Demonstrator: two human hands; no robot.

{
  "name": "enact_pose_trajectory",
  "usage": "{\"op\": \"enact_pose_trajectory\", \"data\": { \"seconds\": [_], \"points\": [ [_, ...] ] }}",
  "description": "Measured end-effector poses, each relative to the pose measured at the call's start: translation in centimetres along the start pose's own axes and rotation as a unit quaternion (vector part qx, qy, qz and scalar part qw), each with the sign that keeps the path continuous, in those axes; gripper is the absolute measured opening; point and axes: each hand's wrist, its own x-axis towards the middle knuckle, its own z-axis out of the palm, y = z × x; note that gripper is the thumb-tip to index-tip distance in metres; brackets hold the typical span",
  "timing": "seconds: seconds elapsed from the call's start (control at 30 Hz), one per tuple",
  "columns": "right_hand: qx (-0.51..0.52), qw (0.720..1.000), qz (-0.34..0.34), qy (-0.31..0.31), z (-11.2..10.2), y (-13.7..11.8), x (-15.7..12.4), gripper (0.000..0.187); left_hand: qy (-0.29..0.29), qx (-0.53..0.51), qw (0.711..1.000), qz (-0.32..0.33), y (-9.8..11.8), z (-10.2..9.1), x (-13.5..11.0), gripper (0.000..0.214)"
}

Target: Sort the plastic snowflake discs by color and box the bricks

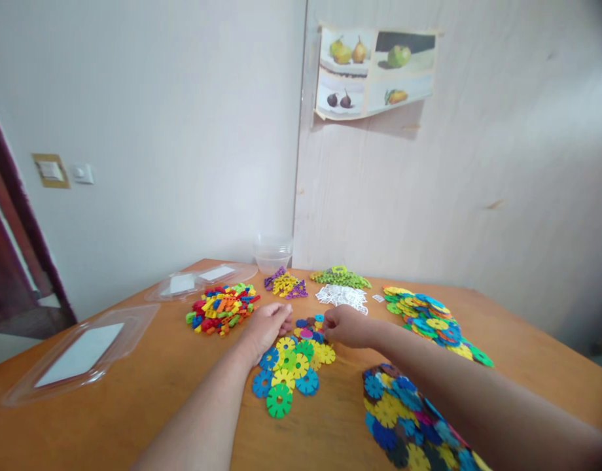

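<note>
A flat cluster of joined plastic gear discs (291,369), yellow, blue and green, lies on the wooden table (148,392) in front of me. My left hand (267,325) rests curled at the cluster's far left edge. My right hand (347,325) is closed in a pinch at its far right edge, beside small blue, pink and purple discs (308,326). What the fingertips of either hand grip is hidden.
A pile of coloured sticks (222,307) lies to the far left, purple and yellow triangles (285,283), green pieces (341,277) and white pieces (341,296) behind. Disc heaps lie at right (431,318) and under my right forearm (404,418). Clear lids (80,353) and a clear tub (273,252) sit at left and back.
</note>
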Motion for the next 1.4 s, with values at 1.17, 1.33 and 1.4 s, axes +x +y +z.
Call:
{"op": "enact_pose_trajectory", "data": {
  "seconds": [1.17, 1.33, 1.4],
  "points": [
    [0.227, 0.973, -0.02, 0.026, 4.6, -13.2, 14.9, 0.005, 0.484, -0.067, 0.872, 0.019, 1.7, -7.9, 1.7, 0.042],
    [0.262, 0.965, -0.013, 0.025, 3.5, -11.6, 13.3, 0.006, 0.489, -0.094, 0.866, 0.043, 1.7, -7.5, 1.8, 0.039],
    [0.26, 0.965, -0.01, 0.023, 2.7, -10.5, 12.2, 0.008, 0.491, -0.103, 0.863, 0.051, 1.8, -7.3, 1.9, 0.039]
  ]
}}
